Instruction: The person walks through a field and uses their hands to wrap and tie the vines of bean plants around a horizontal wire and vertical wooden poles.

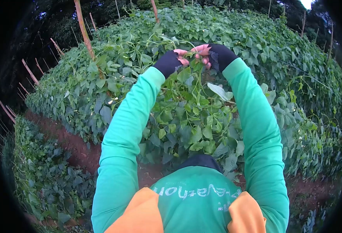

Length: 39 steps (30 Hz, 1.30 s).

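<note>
Your left hand [173, 62] and right hand [211, 55] meet at 12 o'clock. Both sets of fingers are pinched closed on one vine [193, 61]. The vine lies between the grips and trails toward 6 o'clock into the leaves [186, 128]. Neither hand is nearer. A stake [83, 33] stands at 10 o'clock.

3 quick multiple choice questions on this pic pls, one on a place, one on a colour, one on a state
1. Where are the left hand and right hand?
A) on the soil
B) up in the vine stems atop the leafy row
C) at the waist

2. What colour are the sleeves?
A) red
B) white
C) green

3. How are the fingers?
A) spread flat
B) pinched on the stems
C) in pockets

Answers: 1 B, both hands are raised among the leaves; 2 C, both arms are bright green; 3 B, the fingertips close on thin stems.
</note>
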### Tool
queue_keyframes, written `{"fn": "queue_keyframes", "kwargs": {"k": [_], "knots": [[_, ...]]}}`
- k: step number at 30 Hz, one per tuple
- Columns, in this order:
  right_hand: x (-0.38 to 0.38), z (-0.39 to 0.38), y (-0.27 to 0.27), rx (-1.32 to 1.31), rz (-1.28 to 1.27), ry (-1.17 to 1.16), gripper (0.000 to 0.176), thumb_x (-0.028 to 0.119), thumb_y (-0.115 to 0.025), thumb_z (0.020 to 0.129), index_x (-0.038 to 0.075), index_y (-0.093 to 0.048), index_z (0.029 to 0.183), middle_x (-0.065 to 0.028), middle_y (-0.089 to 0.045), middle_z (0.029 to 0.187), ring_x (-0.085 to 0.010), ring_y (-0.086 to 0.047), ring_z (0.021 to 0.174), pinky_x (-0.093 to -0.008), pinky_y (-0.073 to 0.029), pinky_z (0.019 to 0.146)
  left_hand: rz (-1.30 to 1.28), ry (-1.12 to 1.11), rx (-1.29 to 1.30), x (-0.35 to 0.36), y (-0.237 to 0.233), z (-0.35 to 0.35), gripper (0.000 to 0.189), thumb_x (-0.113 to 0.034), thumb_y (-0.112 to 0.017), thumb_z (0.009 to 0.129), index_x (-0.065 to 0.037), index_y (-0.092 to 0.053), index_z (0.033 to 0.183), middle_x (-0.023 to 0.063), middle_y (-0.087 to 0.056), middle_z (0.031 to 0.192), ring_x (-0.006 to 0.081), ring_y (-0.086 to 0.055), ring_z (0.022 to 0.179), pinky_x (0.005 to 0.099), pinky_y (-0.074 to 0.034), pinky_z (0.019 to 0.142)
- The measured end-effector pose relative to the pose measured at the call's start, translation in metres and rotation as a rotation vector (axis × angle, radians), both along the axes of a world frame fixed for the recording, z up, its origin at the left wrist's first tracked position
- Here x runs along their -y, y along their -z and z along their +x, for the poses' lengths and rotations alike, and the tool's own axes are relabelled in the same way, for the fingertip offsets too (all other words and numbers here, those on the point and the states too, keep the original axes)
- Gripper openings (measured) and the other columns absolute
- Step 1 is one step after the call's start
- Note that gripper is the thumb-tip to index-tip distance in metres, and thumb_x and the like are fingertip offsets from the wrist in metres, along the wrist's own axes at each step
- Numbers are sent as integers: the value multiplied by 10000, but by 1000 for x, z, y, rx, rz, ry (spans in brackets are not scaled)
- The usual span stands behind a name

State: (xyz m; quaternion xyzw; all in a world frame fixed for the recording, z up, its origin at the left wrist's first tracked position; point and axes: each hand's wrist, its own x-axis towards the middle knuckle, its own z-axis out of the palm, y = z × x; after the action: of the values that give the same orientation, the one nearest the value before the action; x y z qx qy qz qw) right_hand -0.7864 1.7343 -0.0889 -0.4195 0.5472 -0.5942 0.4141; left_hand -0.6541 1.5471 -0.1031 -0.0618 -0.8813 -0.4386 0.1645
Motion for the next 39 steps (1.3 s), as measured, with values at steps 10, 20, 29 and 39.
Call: {"fn": "queue_keyframes", "kwargs": {"k": [10, 20, 29, 39], "knots": [[-14, 44, 26, 68, -267, 356, 338, 84, -547, 853, 56, -538, 1190, -51, -611, 1002, -129, -610, 778, -254, -501, 657, -843, -237, -467, -1, -79, 1, 223, -130, -559, 791, -117, -667, 985, 114, -630, 921, 233, -631, 849, 375, -511, 735], [-135, 140, 151, -123, -244, 945, 305, 177, -547, 860, 32, -589, 1125, -36, -630, 952, -98, -601, 805, -229, -463, 673, -881, -82, -493, 51, -71, -48, 146, -209, -552, 762, -97, -596, 844, 136, -625, 811, 316, -617, 816, 402, -482, 735], [-292, 287, 370, 471, 215, 1442, 223, 153, -588, 844, 78, -617, 1052, -17, -633, 935, -110, -586, 745, -257, -463, 620, -921, 58, -259, 62, -75, -26, 384, -295, -551, 767, -68, -596, 1073, 115, -620, 1034, 277, -576, 963, 349, -406, 872], [-344, 527, 594, 569, 1694, 979, 263, 266, -597, 811, 108, -644, 1015, -79, -632, 988, -195, -624, 805, -335, -501, 652, -778, 52, -725, -21, -28, 68, 345, -93, -564, 773, -51, -602, 1113, 152, -530, 1237, 332, -430, 1219, 442, -287, 1035]]}}
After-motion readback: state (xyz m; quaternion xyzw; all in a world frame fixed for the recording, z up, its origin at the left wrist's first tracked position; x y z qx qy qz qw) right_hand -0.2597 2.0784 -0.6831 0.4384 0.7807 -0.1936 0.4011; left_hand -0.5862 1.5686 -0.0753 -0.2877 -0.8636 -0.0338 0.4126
